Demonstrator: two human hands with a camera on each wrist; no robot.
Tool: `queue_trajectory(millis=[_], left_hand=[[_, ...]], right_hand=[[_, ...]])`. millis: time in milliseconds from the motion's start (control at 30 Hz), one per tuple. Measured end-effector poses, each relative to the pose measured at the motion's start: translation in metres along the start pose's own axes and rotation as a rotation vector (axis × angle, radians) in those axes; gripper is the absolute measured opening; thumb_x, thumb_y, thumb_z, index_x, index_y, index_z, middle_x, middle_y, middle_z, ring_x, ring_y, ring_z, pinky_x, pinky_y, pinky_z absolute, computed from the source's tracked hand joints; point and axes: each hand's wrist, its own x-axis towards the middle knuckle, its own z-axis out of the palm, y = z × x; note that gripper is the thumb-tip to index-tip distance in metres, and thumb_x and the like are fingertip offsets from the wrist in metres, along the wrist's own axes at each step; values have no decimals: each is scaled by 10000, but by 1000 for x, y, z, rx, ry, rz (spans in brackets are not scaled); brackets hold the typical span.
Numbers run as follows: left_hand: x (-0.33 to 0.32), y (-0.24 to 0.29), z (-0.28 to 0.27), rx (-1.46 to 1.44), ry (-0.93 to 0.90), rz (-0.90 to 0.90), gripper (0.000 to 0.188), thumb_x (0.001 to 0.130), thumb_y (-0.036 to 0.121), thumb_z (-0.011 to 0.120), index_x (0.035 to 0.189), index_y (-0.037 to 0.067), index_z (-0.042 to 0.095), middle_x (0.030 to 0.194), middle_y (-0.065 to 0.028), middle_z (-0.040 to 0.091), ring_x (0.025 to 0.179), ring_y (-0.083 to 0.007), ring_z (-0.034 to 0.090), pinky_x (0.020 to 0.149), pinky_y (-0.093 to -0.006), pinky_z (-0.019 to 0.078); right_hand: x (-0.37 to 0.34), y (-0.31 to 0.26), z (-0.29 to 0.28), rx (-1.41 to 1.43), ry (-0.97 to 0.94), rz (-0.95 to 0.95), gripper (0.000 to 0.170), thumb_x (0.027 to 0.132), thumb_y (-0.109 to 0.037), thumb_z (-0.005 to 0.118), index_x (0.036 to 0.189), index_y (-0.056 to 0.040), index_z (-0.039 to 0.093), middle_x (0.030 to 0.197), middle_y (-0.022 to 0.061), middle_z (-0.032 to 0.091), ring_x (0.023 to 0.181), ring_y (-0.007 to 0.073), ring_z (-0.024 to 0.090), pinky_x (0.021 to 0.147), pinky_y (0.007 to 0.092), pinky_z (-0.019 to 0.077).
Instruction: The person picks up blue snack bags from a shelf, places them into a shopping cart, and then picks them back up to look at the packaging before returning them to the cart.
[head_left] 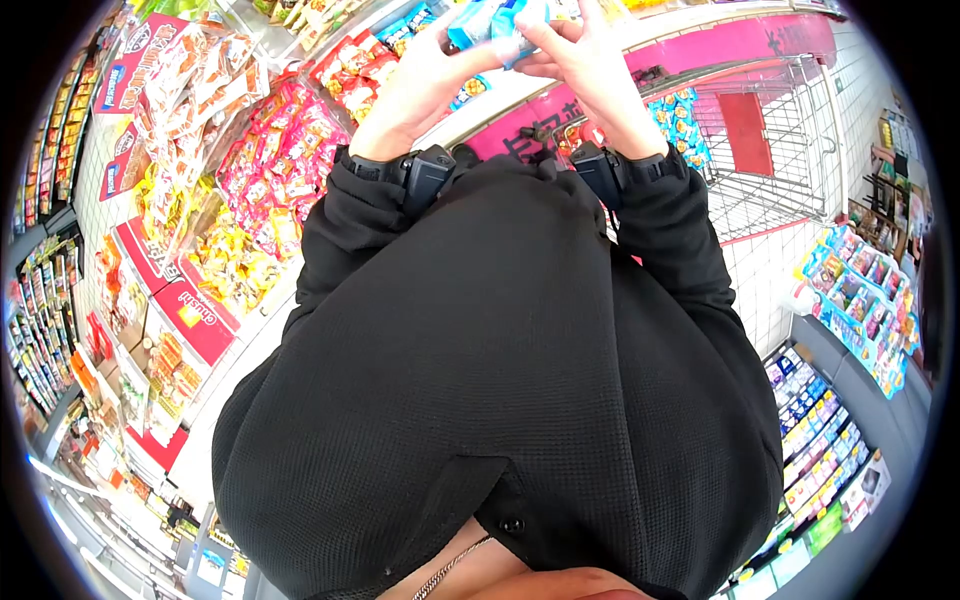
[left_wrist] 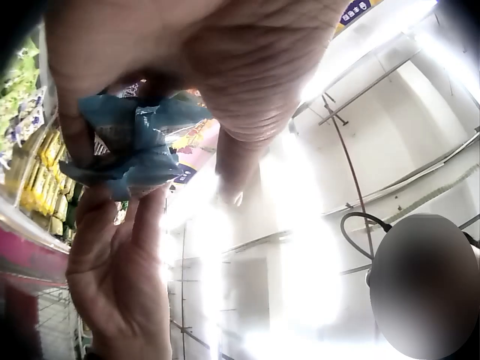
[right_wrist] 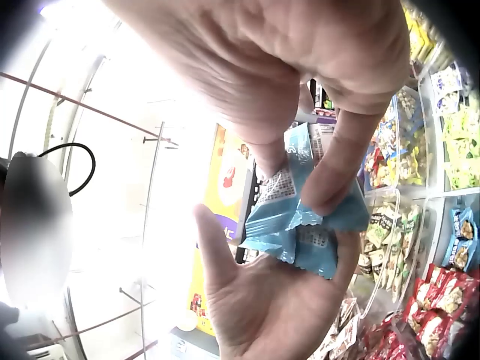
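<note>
Small blue snack packets [head_left: 490, 25], with printed labels and crimped edges, are held between both hands at the top of the head view. My left hand [head_left: 420, 90] grips them from the left, its thumb standing away from the wrapper in the right wrist view. From the other side my right hand [head_left: 595, 80] pinches the blue wrappers [right_wrist: 281, 199], fingertips pressed on the printed face. The left wrist view shows the crumpled blue packets [left_wrist: 135, 139] with the fingers of both hands around them; part of the wrappers is hidden behind fingers.
Below the hands are bins of red packets [head_left: 355, 70] and pink-wrapped sweets [head_left: 280, 140]. A wire shopping cart [head_left: 770, 190] with blue packets [head_left: 682, 125] inside stands at the right. Further right is a display of boxed goods [head_left: 865, 300].
</note>
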Motion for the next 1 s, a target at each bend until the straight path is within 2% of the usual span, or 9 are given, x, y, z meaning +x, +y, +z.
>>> queue_trajectory(millis=[33, 133, 233, 333, 367, 467, 567, 867, 1000], left_hand=[[-1, 18, 8, 290, 33, -2, 627, 838, 72, 782, 1401, -1, 516, 1241, -55, 643, 1082, -141, 608, 965, -327, 489], [-3, 24, 16, 284, 70, 123, 583, 859, 54, 749, 1393, -5, 522, 1275, -71, 636, 1118, -147, 612, 973, -317, 494], [1, 9, 3, -178, 102, -7, 543, 870, 20, 710, 1381, -10, 527, 1283, -95, 638, 1157, -175, 622, 988, -334, 512], [1, 12, -10, -371, 58, -93, 512, 882, -10, 668, 1375, -13, 531, 1283, -113, 642, 1180, -212, 629, 1004, -373, 525], [-1, 15, -9, -386, 83, -80, 517, 884, -16, 653, 1380, -12, 504, 1285, -123, 636, 1184, -234, 630, 1009, -396, 530], [-4, 20, -9, -361, 66, -109, 487, 897, -15, 641, 1360, 7, 490, 1278, -117, 629, 1179, -230, 624, 1012, -395, 524], [-8, 21, -10, -424, 20, -154, 440, 912, -13, 631, 1324, 31, 485, 1260, -106, 620, 1173, -221, 616, 1020, -391, 514], [-10, 27, -16, -452, -21, -166, 355, 938, 3, 618, 1278, 46, 524, 1227, -85, 625, 1152, -193, 615, 1008, -358, 500], [-10, 28, -18, -492, -25, -171, 352, 942, 4, 611, 1280, 47, 525, 1238, -92, 627, 1154, -197, 621, 1010, -363, 504]], right_hand=[[2, -1, 1, -37, 10, -7, 617, 968, -148, 677, 1482, -66, 345, 1015, 131, 634, 769, 178, 668, 653, 303, 577], [5, 2, 2, -125, -60, -28, 592, 981, -185, 666, 1484, -64, 379, 952, 125, 637, 700, 159, 650, 628, 278, 569], [1, -7, 4, -197, -6, 78, 499, 1006, -243, 632, 1435, -46, 474, 922, 100, 641, 635, 143, 631, 612, 275, 560], [-3, -17, 4, -319, 31, 56, 451, 1025, -288, 600, 1392, -34, 534, 960, 69, 653, 698, 111, 633, 620, 265, 538], [-1, -13, 1, -391, 37, -17, 401, 1042, -257, 570, 1365, -19, 568, 1058, 41, 665, 853, 95, 635, 728, 254, 523], [4, -4, -2, -205, -102, -187, 389, 1045, -193, 559, 1384, -3, 549, 1159, 41, 658, 992, 91, 604, 858, 249, 492], [-4, -14, 14, 27, -117, -89, 384, 1036, -139, 561, 1388, 12, 542, 1229, 53, 645, 1054, 107, 597, 926, 262, 474], [2, -5, 14, 72, -81, -55, 273, 1008, -111, 603, 1241, 30, 610, 1079, 52, 702, 949, 99, 647, 833, 261, 514], [-2, -11, 20, 61, -66, -66, 265, 1010, -122, 603, 1229, 25, 615, 1075, 51, 702, 951, 94, 643, 834, 254, 507]])
